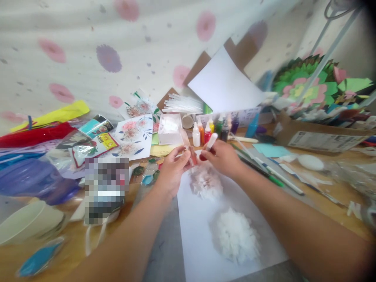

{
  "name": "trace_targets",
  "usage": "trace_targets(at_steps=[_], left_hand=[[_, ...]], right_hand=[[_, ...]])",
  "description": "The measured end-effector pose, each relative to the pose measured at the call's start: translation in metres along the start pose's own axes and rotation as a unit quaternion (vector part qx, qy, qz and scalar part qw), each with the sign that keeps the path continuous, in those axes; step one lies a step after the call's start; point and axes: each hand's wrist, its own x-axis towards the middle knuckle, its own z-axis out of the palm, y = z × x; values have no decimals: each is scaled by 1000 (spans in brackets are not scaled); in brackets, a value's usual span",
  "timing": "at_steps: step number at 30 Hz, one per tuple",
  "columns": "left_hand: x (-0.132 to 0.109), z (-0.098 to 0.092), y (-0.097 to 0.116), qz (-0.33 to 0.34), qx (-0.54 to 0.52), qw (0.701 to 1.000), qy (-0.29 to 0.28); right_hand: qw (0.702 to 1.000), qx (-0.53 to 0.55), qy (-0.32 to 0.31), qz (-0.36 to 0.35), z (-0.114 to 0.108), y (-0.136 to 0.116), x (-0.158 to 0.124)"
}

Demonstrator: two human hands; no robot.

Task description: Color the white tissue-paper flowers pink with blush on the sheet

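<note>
Counts. Two hands in view, both ours. Two fluffy paper flowers lie on the white sheet (194, 243): the pink-tinged flower (205, 182) at the sheet's far end, the white flower (236, 239) nearer its middle. Beyond the sheet's far edge stands a row of dye bottles (207, 133); we count about seven, though blur makes this unsure. One white box (169, 129) sits beyond the sheet's far left corner, with one bundle of clear straws (183, 103) behind it.

Edges and room. The sheet's left edge borders a bare grey strip of surface (164, 250), the only open lane, lying between our forearms. Off the sheet's right edge lie long pens and sticks (273, 178), close by. Left of the grey strip the clutter is thick.

Fingers. Both hands meet just above the sheet's far edge, over the pink-tinged flower. The left hand (172, 166) has its fingers pinched shut on a slim clear tube (190, 152). The right hand (223, 158) has its fingers curled tight around a white-tipped bottle (212, 141), tip pointing up and away. Tube and bottle are nearly touching; we cannot tell if they do.
</note>
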Motion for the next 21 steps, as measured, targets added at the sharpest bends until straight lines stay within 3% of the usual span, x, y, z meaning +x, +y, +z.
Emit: trace_targets(at_steps=[3, 6, 9, 13, 18, 21], left_hand=[[0, 0, -1, 6, 0, 1000, -12], [0, -1, 0, 8, 9, 1000, -6], [0, 0, 1, 3, 1, 1000, -4], [-1, 1, 3, 1, -7, 1000, -4], [-2, 1, 4, -3, -9, 1000, -3], [-1, 0, 6, -3, -2, 1000, 3]], right_hand=[[999, 44, 12, -22, 0, 0, 0], [999, -4, -26, -24, 0, -1, 0], [1000, 10, -5, 0, -1, -3, 0], [999, 5, -24, -30, -2, -6, -1], [999, 32, 18, -38, 1, -8, -2], [998, 8, -26, -53, 1, -9, -2]])
